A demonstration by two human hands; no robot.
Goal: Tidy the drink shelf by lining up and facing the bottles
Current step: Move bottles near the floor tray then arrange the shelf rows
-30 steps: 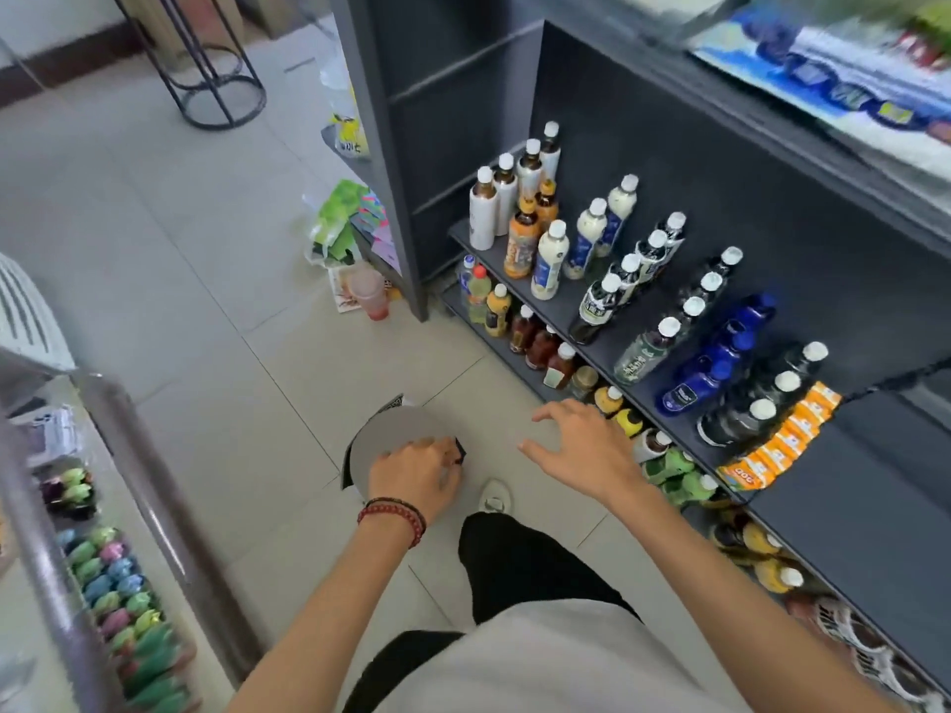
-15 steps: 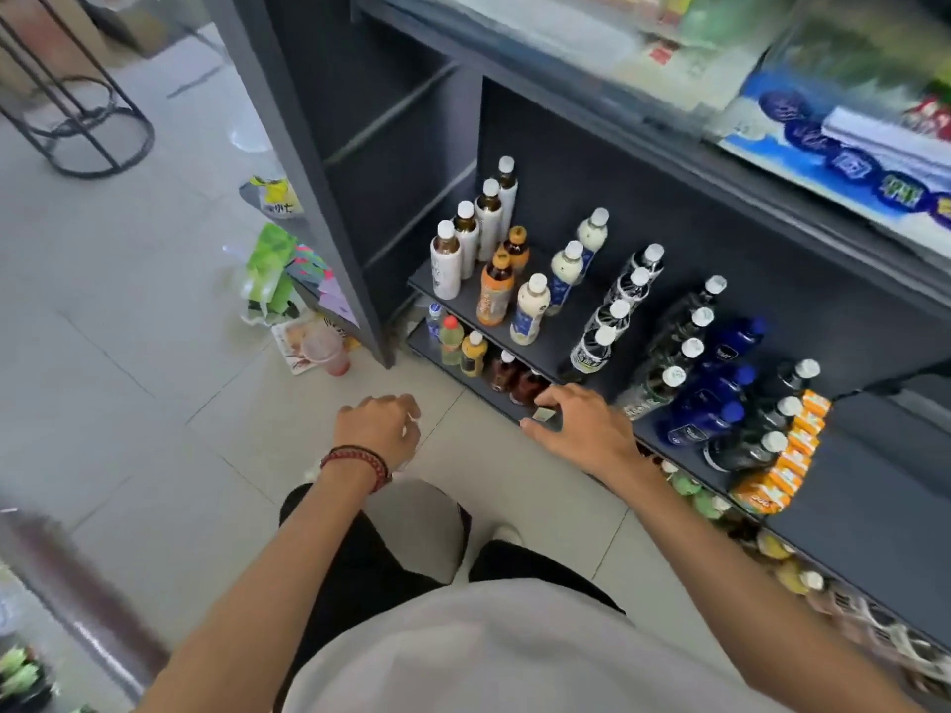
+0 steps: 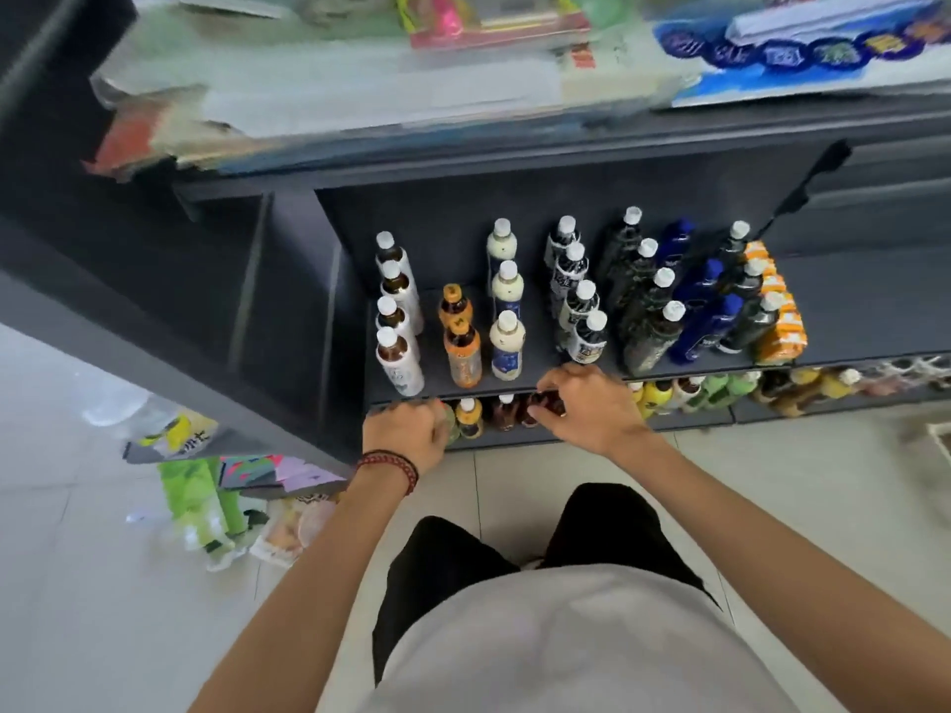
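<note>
A dark drink shelf [image 3: 514, 385] carries rows of upright bottles: white-labelled tea [image 3: 399, 362], orange [image 3: 463, 352], milky white [image 3: 507, 347], black-labelled [image 3: 586, 342], dark green [image 3: 651, 342] and blue [image 3: 705, 331], with orange cartons [image 3: 779, 326] at the right end. On the lower shelf [image 3: 514, 442] stand small bottles. There my right hand [image 3: 586, 409] curls its fingers round a dark brown bottle [image 3: 546, 403]. My left hand [image 3: 406, 434], with a red bracelet, curls against a green bottle [image 3: 451, 423], which it mostly hides. A yellow bottle [image 3: 469, 419] stands between the hands.
Yellow and green bottles [image 3: 684, 393] continue to the right on the lower shelf. Snack packets [image 3: 195, 501] lie on a low rack and the tiled floor to the left. Blurred packaged goods [image 3: 360, 69] fill the shelf top above. My knees are close to the shelf front.
The view has swung to face the shelf. Both hands have moved forward from above the floor to the lower shelf's bottles, and the right hand has closed round the dark brown bottle.
</note>
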